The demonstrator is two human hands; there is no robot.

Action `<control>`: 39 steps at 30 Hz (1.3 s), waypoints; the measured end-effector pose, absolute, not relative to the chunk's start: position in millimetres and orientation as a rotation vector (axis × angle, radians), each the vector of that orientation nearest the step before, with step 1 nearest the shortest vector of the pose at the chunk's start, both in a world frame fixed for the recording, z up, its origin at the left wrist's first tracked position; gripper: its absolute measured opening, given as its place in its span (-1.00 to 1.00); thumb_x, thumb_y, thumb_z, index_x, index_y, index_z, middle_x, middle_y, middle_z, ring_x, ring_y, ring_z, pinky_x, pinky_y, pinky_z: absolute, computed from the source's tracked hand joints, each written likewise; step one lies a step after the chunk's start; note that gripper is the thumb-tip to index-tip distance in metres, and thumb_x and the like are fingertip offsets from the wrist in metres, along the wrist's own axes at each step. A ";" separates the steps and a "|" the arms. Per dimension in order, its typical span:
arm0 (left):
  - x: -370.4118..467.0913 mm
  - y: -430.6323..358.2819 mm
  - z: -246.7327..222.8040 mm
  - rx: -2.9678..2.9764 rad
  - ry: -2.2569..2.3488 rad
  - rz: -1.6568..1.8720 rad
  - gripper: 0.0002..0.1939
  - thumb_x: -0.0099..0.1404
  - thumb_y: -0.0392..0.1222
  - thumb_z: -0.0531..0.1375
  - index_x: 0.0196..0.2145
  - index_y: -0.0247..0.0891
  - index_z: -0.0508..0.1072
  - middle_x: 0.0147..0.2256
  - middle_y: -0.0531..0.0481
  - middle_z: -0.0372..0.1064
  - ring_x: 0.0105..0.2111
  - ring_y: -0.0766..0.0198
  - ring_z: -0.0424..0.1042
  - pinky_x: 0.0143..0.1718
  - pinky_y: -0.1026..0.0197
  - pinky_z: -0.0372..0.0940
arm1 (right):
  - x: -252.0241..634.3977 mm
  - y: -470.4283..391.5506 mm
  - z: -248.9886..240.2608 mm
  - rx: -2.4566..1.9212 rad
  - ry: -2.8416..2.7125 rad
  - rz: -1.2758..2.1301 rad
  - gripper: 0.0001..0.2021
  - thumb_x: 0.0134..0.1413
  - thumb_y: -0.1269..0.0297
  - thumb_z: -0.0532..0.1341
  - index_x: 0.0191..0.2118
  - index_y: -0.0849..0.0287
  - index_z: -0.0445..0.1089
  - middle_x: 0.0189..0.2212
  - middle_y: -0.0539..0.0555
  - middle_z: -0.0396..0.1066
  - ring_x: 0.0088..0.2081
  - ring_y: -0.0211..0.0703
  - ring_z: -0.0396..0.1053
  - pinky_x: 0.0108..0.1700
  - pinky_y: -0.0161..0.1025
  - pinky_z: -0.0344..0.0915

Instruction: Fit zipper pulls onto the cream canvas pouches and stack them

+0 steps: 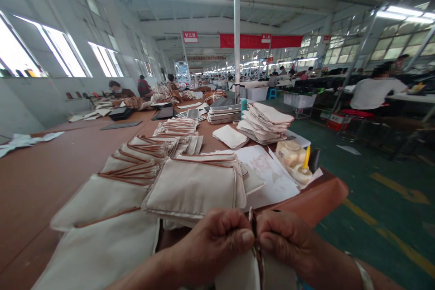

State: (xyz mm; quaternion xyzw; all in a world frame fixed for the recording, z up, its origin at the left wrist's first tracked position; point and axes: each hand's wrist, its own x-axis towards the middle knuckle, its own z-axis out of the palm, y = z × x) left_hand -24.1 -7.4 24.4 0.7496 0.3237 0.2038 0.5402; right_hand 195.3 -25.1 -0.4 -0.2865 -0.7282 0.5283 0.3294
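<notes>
Close to my body, a cream fabric piece with brown edging (pixel 239 268) hangs between my hands. My left hand (pixel 220 240) is closed, pinching it on one side of the brown seam. My right hand (pixel 288 244) is closed on the other side, the two thumbs almost meeting. The lower part of the piece runs out of the frame. Just beyond my left hand lies a stack of cream sewn panels (pixel 193 186). To its left, more brown-edged panels (pixel 108 197) overlap in a long fanned row.
A brown-covered table (pixel 68 163) spans the left. Beyond my right hand are stained white paper (pixel 268 172), a glue container (pixel 302 172) with a yellow-handled tool (pixel 306 157), and a cream pile (pixel 263 122). A metal post (pixel 237 36) rises behind. A person in white (pixel 372 90) sits at right.
</notes>
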 end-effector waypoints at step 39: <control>-39.8 -15.8 24.1 2.775 0.808 0.822 -0.86 0.29 -0.39 0.08 -0.27 -0.25 0.41 -0.31 -0.01 0.41 -0.38 0.29 0.35 -0.34 0.26 0.22 | 183.4 -21.8 7.2 -0.827 -1.471 1.850 -0.75 -0.02 0.23 0.38 -0.22 0.26 0.61 -0.34 0.06 0.49 -0.36 -0.25 0.29 -0.32 -0.37 0.16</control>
